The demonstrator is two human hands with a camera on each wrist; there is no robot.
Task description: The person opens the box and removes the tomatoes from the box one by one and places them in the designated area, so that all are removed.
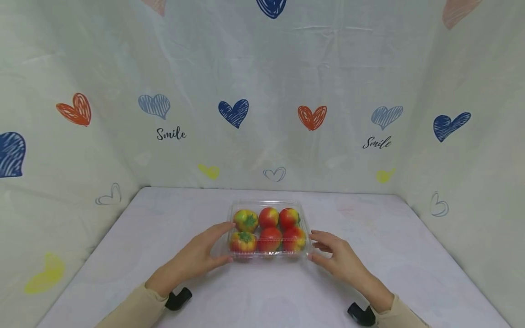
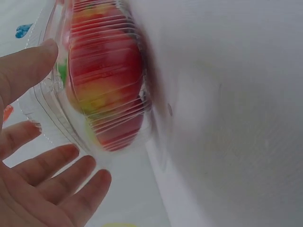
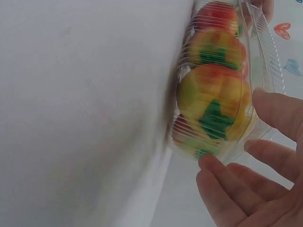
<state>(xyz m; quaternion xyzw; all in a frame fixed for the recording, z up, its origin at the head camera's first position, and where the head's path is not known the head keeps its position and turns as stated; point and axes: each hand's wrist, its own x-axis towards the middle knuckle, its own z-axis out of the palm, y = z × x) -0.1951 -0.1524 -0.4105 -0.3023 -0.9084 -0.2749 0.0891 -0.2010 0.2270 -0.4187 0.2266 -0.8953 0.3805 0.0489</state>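
Observation:
A clear plastic clamshell box [image 1: 268, 204] stands on the table with its lid down. Inside it, several round red-and-yellow fruits [image 1: 269, 239] lie in two rows, some showing green star-shaped leaves. On the box's left side is my left hand [image 1: 197, 255], thumb and fingers spread apart. In the left wrist view its thumb lies against or very near the box rim [image 2: 49, 101], the other fingers stretched out. My right hand [image 1: 342, 259] is at the opposite side. Seen from the right wrist, its thumb meets the rim, and its loosely bent fingers reach around the box's end.
The box rests on a white table [image 1: 270, 300], whose far edge meets a pale cloth backdrop [image 1: 266, 59] printed with hearts and "Smile". Cloth also hangs at the left and right. A black wrist camera [image 1: 178, 299] sits below the left sleeve, another [image 1: 361, 314] by the right.

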